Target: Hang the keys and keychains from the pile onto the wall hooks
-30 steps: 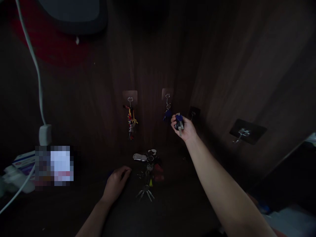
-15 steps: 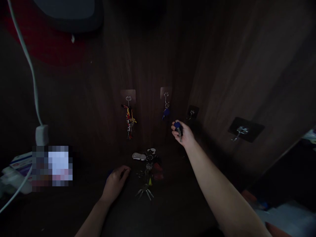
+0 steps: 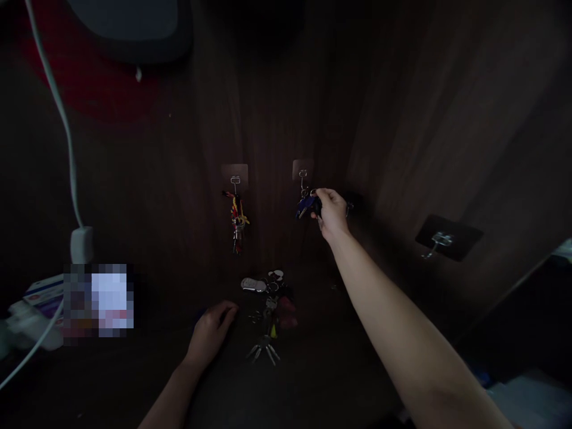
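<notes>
My right hand [image 3: 331, 215] is raised to the wall, its fingers closed on a key ring with a key [image 3: 317, 205] at the middle hook [image 3: 303, 176]. A blue-headed key [image 3: 305, 204] hangs from that hook, close against my fingertips; whether the held ring is on the hook cannot be made out. My left hand [image 3: 213, 328] rests on the dark wooden surface with curled fingers, and what they hold, if anything, is hidden. Something dark blue shows beside its knuckles. To its right lies a bunch of keys [image 3: 264, 345] with a silver key fob [image 3: 254, 285] and a red piece [image 3: 286, 313].
Another hook [image 3: 235, 180] holds keys on a colourful cord [image 3: 237, 217]. On the right side panel is a bare hook [image 3: 441, 239]; a nearer one is mostly behind my right hand. A white cable [image 3: 67, 143] hangs at the left above boxes [image 3: 44, 289].
My right hand has moved up and left with the key, from in front of the corner to the middle hook. The left hand stays where it was.
</notes>
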Motion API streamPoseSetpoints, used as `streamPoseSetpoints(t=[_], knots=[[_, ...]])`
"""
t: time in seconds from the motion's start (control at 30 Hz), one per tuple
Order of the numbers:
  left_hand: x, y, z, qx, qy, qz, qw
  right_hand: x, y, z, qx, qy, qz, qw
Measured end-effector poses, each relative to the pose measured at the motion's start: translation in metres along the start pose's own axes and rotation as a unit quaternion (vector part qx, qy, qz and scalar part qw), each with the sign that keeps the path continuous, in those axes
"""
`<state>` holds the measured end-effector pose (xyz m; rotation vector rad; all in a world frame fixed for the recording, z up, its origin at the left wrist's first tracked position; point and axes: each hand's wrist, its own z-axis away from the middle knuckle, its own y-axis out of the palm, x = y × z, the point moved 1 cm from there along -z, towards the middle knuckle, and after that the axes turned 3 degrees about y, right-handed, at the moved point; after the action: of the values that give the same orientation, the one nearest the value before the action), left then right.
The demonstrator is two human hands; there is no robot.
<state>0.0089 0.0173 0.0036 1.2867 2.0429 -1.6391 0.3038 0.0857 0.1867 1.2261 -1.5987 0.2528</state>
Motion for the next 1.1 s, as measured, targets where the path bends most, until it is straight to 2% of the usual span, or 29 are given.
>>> streamPoseSetpoints(t=[0.2,0.4,0.63,0.8,1.1], knots=[[0.001,0.0,0.0,0.002,0.004,-0.002,1.0,0.003,0.014,-0.013,-0.036,0.007,0.046,0.998],[-0.002,0.0,0.0,-0.003,-0.002,0.0,1.0,-0.006,0.015,-0.012,-0.034,0.02,0.071,0.997],[-0.001,-0.001,-0.001,0.0,0.001,0.004,1.0,-0.016,0.007,-0.004,-0.008,0.035,0.031,0.999],[-0.003,-0.001,-0.001,-0.005,0.002,0.001,1.0,-0.02,0.001,0.001,0.001,0.07,-0.021,0.997],[0.002,0.001,0.0,0.0,0.004,-0.005,1.0,-0.013,-0.001,0.005,0.022,0.079,-0.038,0.996]])
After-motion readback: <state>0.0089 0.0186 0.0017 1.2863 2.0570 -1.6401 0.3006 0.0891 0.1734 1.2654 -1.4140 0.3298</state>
